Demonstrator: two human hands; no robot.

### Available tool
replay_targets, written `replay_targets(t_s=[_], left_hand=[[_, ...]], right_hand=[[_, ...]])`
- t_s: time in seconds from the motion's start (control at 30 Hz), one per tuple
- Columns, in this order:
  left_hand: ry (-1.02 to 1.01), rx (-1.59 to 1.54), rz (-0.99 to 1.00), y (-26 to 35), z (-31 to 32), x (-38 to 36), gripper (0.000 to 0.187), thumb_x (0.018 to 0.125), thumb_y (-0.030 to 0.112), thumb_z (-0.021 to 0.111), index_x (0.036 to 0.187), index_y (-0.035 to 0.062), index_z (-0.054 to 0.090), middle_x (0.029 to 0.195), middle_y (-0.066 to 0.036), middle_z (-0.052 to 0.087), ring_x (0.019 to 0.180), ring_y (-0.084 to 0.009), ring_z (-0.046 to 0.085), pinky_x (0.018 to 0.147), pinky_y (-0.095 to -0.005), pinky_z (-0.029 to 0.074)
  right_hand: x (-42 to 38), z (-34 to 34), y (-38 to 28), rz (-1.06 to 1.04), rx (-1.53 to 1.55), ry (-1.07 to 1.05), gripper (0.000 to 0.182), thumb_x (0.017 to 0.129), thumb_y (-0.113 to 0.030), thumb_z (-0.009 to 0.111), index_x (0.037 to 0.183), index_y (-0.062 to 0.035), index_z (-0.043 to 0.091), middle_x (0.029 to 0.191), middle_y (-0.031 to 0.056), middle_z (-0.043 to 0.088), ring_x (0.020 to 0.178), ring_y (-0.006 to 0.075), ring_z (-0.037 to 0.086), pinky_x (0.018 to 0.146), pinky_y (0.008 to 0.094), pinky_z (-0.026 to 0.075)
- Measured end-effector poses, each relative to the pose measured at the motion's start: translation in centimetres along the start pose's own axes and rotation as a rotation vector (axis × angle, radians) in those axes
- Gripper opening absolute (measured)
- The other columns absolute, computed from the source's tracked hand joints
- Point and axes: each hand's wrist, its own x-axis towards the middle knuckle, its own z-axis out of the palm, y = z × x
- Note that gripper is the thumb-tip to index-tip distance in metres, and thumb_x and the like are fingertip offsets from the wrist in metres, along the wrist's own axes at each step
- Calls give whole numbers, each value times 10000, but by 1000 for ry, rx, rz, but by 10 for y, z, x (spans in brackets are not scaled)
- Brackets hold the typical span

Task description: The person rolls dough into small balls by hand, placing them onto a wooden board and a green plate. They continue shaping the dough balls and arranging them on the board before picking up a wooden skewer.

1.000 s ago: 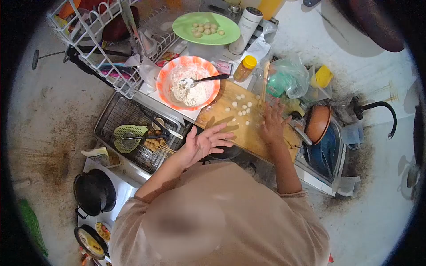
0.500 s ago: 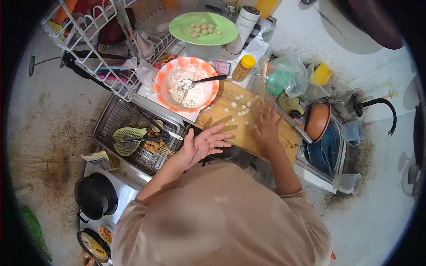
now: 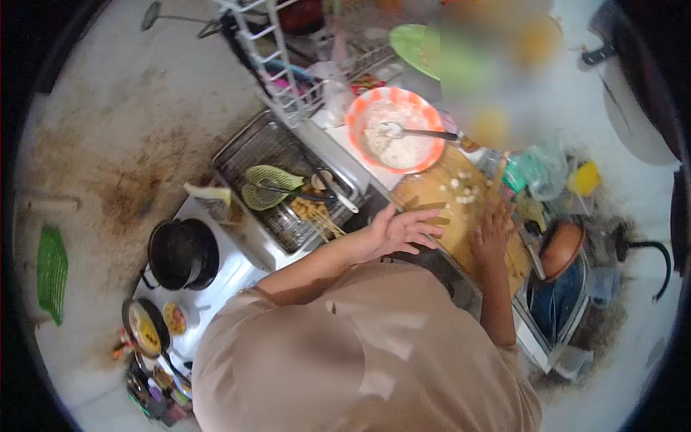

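My left hand [image 3: 404, 230] is held palm up with its fingers spread, above the near left edge of a wooden cutting board [image 3: 417, 190]. Nothing rests in that palm. Fingers apart, my right hand [image 3: 493, 232] is palm down on or just over the right part of the board; contact is hard to judge. Between and beyond the hands lie several small white dough balls [image 3: 463, 190]. Behind the board's left end stands an orange-and-white bowl [image 3: 354, 128] of pale floury dough, with a dark-handled spoon [image 3: 425, 133] in it. A knife [image 3: 537, 263] lies at the board's right side.
Left of the board is a metal tray [image 3: 234, 169] with a green strainer [image 3: 252, 194] and skewered food. A black pot [image 3: 173, 252] and a pan [image 3: 144, 335] stand farther left. To the right is a sink [image 3: 554, 306] with a brown pan [image 3: 563, 250]. A blur covers the back right.
The whole view has turned and shifted, so the counter now appears farther right. Both hands stay open, in about the same places by the board. The green plate is now partly blurred out.
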Motion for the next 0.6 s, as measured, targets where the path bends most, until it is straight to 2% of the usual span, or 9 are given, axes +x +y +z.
replay_targets(t_s=[0.07, 0.17, 0.27, 0.37, 0.47, 0.6], left_hand=[[11, 10, 20, 2, 0, -4, 974, 709, 818, 182, 1406, 138, 205, 1353, -121, 379, 1153, -225, 448, 956, -363, 320], [53, 20, 44, 3, 1, -11, 965, 713, 817, 165, 1407, 147, 207, 1351, -107, 383, 1153, -217, 446, 952, -355, 319], [66, 31, 38, -1, 3, -15, 959, 713, 818, 161, 1406, 157, 210, 1345, -93, 390, 1153, -211, 441, 941, -342, 322], [59, 28, 38, -8, 5, -14, 965, 709, 820, 162, 1406, 154, 212, 1342, -94, 392, 1154, -216, 439, 939, -342, 321], [73, 32, 57, -6, 9, -14, 969, 706, 821, 170, 1405, 151, 213, 1344, -97, 391, 1155, -220, 439, 936, -343, 322], [94, 30, 69, -4, 9, -16, 974, 703, 820, 198, 1404, 145, 211, 1358, -110, 373, 1161, -225, 439, 940, -347, 327]], right_hand=[[-17, -18, -11, 25, 78, -79, 705, 825, -599, 260, 1412, -213, 201, 1483, 127, 29, 1353, 372, 0, 962, 654, -99], [-26, -17, 11, 40, -182, -56, 611, 885, -482, 220, 1413, -177, 184, 1477, 155, 10, 1349, 383, -6, 954, 670, -71], [-8, 10, 40, 80, -117, 26, 689, 844, -592, 190, 1401, -189, 237, 1477, 144, 51, 1353, 370, 14, 957, 671, -69], [15, -2, 16, 21, 8, 42, 693, 846, -599, 182, 1404, -189, 225, 1475, 148, 59, 1349, 382, 15, 957, 673, -60], [2, 6, 5, -52, -147, -25, 731, 835, -650, 146, 1407, -200, 209, 1476, 144, 54, 1348, 383, 20, 957, 673, -52], [-19, -17, 7, -43, -38, -30, 676, 852, -577, 203, 1412, -199, 192, 1478, 148, 25, 1350, 380, 17, 962, 666, -57]])
